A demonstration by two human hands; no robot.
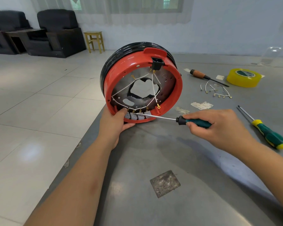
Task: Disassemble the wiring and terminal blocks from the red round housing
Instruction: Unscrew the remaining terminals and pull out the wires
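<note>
The red round housing (173, 97) stands on its edge on the grey table, open side toward me, with black cable wound behind it. White wires (154, 88) with brass lugs cross its inside. A row of grey terminal blocks (137, 116) sits at its bottom rim. My left hand (115, 123) grips the lower left rim, thumb inside. My right hand (219, 126) holds a green-handled screwdriver (196, 122); its tip touches a terminal at the blocks.
Loose white wires (217, 91) with lugs lie to the right. Beyond them are a wooden-handled screwdriver (201, 75) and a yellow tape roll (244, 77). A green-and-yellow screwdriver (268, 132) lies far right. The table edge (88, 132) runs diagonally at the left.
</note>
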